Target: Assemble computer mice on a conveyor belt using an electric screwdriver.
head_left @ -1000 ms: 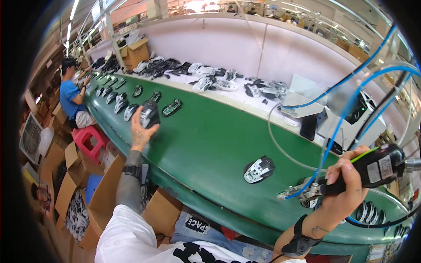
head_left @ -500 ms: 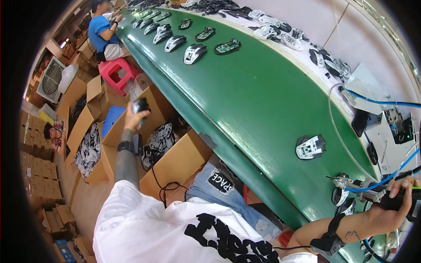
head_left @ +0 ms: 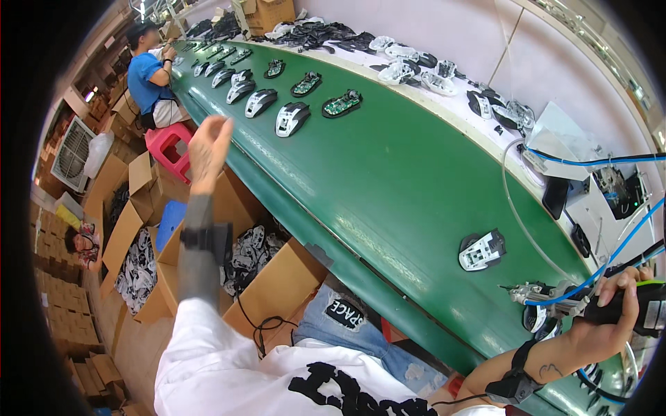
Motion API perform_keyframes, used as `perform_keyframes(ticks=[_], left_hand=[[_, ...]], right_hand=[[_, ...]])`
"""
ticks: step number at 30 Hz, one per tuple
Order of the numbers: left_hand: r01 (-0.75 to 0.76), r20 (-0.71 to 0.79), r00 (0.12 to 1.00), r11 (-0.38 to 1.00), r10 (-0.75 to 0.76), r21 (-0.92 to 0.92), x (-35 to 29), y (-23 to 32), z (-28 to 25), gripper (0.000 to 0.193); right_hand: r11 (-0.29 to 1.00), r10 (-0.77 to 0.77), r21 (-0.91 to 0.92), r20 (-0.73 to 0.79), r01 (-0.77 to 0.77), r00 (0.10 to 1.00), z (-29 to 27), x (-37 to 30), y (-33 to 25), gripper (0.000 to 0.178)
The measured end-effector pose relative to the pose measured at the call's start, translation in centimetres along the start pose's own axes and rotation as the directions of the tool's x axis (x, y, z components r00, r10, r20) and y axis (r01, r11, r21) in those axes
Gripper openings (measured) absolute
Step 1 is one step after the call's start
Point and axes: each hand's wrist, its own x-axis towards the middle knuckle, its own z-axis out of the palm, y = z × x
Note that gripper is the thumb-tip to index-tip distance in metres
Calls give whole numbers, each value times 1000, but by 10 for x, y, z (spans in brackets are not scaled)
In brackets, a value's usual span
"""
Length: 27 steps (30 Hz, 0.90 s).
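Observation:
My left hand (head_left: 209, 154) reaches over the belt's near edge, above the carton, with nothing visible in it and its fingers loosely extended. Nearest to it on the green belt lie white-and-black computer mouse shells (head_left: 241, 90), in a line toward the far end. My right hand (head_left: 617, 295) is wrapped round the black body of a power screwdriver (head_left: 642, 307). The tool's metal nose (head_left: 548, 297) points left over the belt, above mouse parts partly hidden by it. Left of the tool, one white-and-black mouse shell (head_left: 482, 249) lies alone.
The green conveyor belt (head_left: 374, 173) runs along a white ledge with loose shells and black parts. Below it stands an open carton (head_left: 277, 284) of mouse shells. A pink stool (head_left: 168, 149) and a person in blue (head_left: 149, 76) are farther off. Hoses (head_left: 590, 163) hang at the right.
My left hand has risen from over the carton toward the belt; the dark object it held is no longer seen in it. My right hand keeps its grip on the screwdriver.

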Motion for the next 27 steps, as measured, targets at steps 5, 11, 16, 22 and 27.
perform_keyframes(ticks=[5, 11, 16, 22, 27], left_hand=[[-344, 311, 915, 900, 257, 269, 68, 8, 110, 57], [-144, 493, 870, 947, -17, 287, 70, 1, 185, 71], [-423, 559, 751, 906, 353, -3, 82, 69, 219, 59], [-528, 677, 655, 845, 337, 90, 67, 55, 263, 53], [-528, 625, 680, 847, 383, 55, 62, 57, 254, 52]], right_hand=[[1000, 19, 19, -6, -19, 1000, 2, -1, 0, 35], [1000, 11, 3, -89, -11, 996, 17, -4, -8, 39], [1000, 14, 25, -123, -11, 992, 16, -1, -10, 39], [1000, 16, -13, -138, -18, 990, 14, 0, -11, 37], [998, 19, 70, -113, -11, 993, 16, -1, -16, 34]])
